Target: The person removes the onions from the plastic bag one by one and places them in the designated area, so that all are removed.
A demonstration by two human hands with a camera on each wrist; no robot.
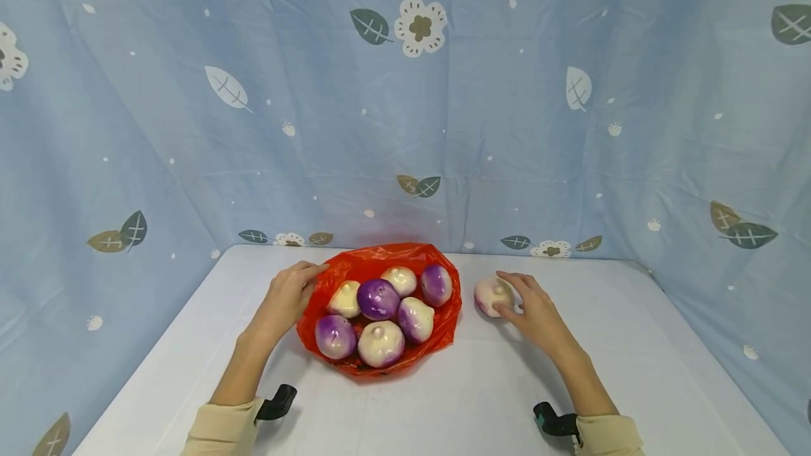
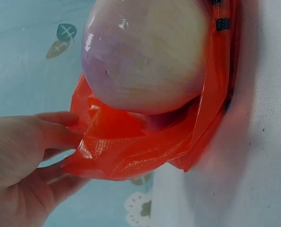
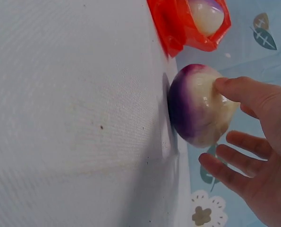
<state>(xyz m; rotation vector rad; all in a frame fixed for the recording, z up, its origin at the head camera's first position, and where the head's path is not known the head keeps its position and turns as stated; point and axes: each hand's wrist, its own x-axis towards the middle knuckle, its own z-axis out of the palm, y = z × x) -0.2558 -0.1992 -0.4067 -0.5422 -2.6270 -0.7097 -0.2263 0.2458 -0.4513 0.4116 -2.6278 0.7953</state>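
Observation:
A red plastic bag [image 1: 453,335], its mouth spread wide, holds several glossy purple-and-white turnips [image 1: 383,344]. At the bag's left rim is my left hand [image 1: 290,299]; in the left wrist view its thumb and fingers pinch the edge of the red plastic. One more turnip [image 3: 197,106] rests on the table just right of the bag. My right hand [image 1: 532,312] reaches around this turnip from the right, its thumb against the pale skin. The other fingers of that hand are spread and look apart from it in the right wrist view.
A white-covered table [image 1: 456,407] carries everything. Behind and at both sides hangs a light blue curtain [image 1: 405,125] printed with leaves and flowers. Black wrist straps [image 1: 277,403] show at the beige sleeves.

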